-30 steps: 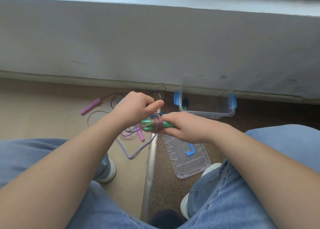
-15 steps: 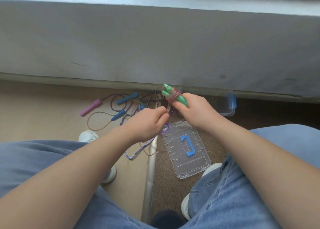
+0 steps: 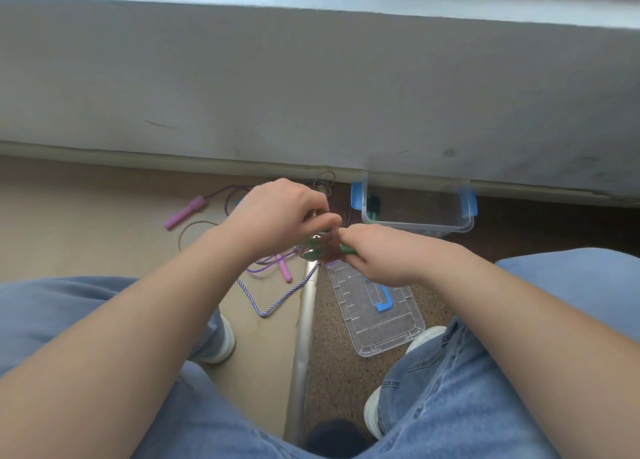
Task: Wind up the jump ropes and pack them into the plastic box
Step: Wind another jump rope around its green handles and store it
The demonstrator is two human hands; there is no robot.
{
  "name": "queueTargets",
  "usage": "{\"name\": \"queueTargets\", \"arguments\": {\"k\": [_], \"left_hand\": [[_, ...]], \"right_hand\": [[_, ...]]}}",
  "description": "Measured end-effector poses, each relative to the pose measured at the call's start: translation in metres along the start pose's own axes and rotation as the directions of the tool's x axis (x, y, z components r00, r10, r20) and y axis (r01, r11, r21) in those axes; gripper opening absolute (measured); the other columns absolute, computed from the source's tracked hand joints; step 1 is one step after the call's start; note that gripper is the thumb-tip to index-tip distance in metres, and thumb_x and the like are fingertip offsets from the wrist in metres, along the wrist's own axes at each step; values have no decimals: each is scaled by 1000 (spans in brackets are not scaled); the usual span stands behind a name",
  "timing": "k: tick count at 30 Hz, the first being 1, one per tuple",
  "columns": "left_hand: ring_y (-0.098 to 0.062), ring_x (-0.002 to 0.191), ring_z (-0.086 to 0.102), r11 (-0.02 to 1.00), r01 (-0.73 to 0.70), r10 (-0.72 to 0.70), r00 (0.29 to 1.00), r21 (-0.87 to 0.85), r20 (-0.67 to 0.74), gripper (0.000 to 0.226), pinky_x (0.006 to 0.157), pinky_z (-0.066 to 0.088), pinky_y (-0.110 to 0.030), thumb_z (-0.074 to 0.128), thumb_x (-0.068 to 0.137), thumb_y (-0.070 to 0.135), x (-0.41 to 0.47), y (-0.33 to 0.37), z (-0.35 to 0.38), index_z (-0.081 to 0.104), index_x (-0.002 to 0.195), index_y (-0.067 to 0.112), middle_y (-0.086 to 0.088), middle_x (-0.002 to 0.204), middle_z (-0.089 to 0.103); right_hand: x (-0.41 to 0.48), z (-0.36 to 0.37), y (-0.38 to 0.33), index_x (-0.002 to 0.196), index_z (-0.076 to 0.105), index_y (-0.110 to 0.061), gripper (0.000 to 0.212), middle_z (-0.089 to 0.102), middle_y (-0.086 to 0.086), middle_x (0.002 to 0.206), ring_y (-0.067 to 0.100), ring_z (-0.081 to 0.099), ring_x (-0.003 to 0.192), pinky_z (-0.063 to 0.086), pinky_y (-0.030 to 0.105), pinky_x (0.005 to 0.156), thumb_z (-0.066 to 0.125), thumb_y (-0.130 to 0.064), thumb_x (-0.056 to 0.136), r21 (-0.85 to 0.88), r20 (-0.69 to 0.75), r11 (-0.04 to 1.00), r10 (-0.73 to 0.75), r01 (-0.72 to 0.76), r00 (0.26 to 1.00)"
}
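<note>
- Green handles (image 3: pixel 346 249) lie level between the two hands, above the floor and nearer the person than the plastic box; a reddish-brown rope (image 3: pixel 325 245) is wound round their middle; blur hides how many handles are in the bundle
- right hand (image 3: pixel 384 256): fingers curled round the right end of the green handles, gripping them
- left hand (image 3: pixel 280 216): fingers bent, thumb and forefinger pinched together on a strand of the reddish-brown rope just above the bundle
- one plastic box (image 3: pixel 450 229), clear, stands open on the dark floor against the foot of the grey wall (image 3: pixel 311 87); two blue latches (image 3: pixel 357 195), one at each end; one dark green thing (image 3: pixel 373 204) sits inside at the left end, too small to make out
- one clear lid (image 3: pixel 377 334) lies flat on the floor near the box, partly under the right hand; one blue handle (image 3: pixel 384 302) on it
- two pink handles (image 3: pixel 185 212) lie on the pale floor, well apart, joined by a thin purple rope (image 3: pixel 228 195)
- one blue-and-white braided rope (image 3: pixel 277 301) bends in a V beside the metal strip (image 3: pixel 304 337)
</note>
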State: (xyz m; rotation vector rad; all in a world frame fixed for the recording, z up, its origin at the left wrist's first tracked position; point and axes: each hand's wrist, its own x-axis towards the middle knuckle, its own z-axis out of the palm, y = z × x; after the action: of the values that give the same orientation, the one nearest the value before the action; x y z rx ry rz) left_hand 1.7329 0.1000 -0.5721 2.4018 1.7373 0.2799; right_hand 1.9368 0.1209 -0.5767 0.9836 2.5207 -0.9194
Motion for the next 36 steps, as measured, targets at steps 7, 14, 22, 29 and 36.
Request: {"name": "queueTargets", "arguments": {"k": [7, 14, 22, 29, 36], "left_hand": [[-13, 53, 43, 891, 320, -290, 947, -321, 140, 48, 53, 33, -32, 54, 95, 52, -4, -21, 19, 48, 57, 23, 3, 51, 47], [-16, 57, 57, 919, 301, -254, 946, -254, 202, 44, 54, 40, -33, 28, 102, 44, -9, 6, 35, 60, 77, 26, 2, 61, 57], [-15, 60, 60, 977, -153, 182, 961, -149, 209, 43, 55, 46, -34, 31, 99, 53, -11, 24, 16, 51, 77, 23, 5, 59, 52], [-17, 68, 56, 996, -78, 80, 995, 32, -67, 57, 54, 42, -29, 32, 81, 75, 0, 3, -2, 62, 72, 27, 9, 68, 55], [-11, 51, 44, 932, 277, -267, 961, -235, 77, 57, 53, 35, -32, 49, 94, 59, -2, -18, 17, 48, 51, 22, 2, 47, 45]], "right_hand": [[-10, -11, -7, 97, 54, -22, 7, 54, -13, 84, 2, 51, 74, 38, 21, 65, 53, -26, 102, 166, -156, 975, -119, 145, 981], [-6, -19, 4, 94, 55, -18, 19, 63, 0, 85, 21, 58, 76, 39, 35, 62, 52, -35, 102, 267, -400, 963, 138, -29, 906], [5, -9, 25, 111, 53, -13, 21, 65, 15, 110, 34, 61, 93, 43, 35, 71, 46, -31, 103, 45, -300, 935, 348, -352, 888], [0, 4, 2, 110, 51, -17, 13, 61, 7, 106, 25, 58, 90, 48, 38, 76, 48, -28, 103, -107, -37, 991, 83, -86, 996], [-8, -6, -9, 102, 55, -25, 5, 56, -14, 92, 3, 53, 83, 39, 16, 70, 52, -29, 103, 167, -118, 973, -142, 161, 983]]}}
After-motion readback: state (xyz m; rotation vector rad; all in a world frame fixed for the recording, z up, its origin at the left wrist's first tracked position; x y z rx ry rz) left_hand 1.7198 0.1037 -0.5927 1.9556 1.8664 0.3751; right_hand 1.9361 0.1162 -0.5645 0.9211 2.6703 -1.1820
